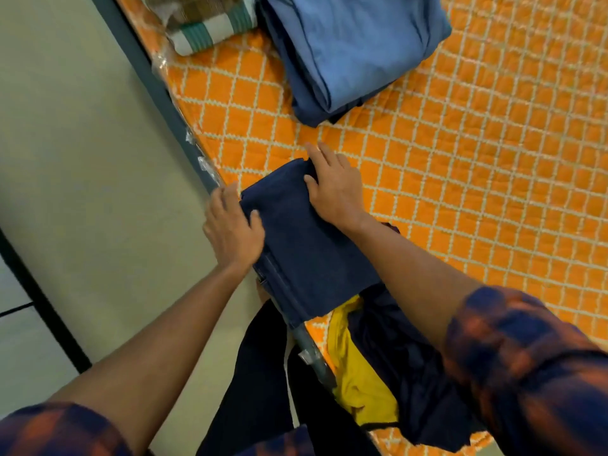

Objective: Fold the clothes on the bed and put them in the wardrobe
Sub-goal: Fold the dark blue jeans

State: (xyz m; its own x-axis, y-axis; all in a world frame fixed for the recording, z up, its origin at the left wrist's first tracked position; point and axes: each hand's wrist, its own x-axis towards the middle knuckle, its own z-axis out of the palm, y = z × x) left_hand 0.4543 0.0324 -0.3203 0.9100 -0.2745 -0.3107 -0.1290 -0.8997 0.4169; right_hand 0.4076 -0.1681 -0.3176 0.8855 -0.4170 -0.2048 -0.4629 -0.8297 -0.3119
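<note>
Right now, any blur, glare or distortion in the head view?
Head view: wide-angle bend bows the bed rail; right sleeve smeared near the bottom corner; left hand slightly soft; plastic on the rail glints; light even, no hard shadows on the navy garment.

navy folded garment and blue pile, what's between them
Only bare orange quilted bedcover, in the head view; the right hand holding the navy folded garment pokes onto it.
</note>
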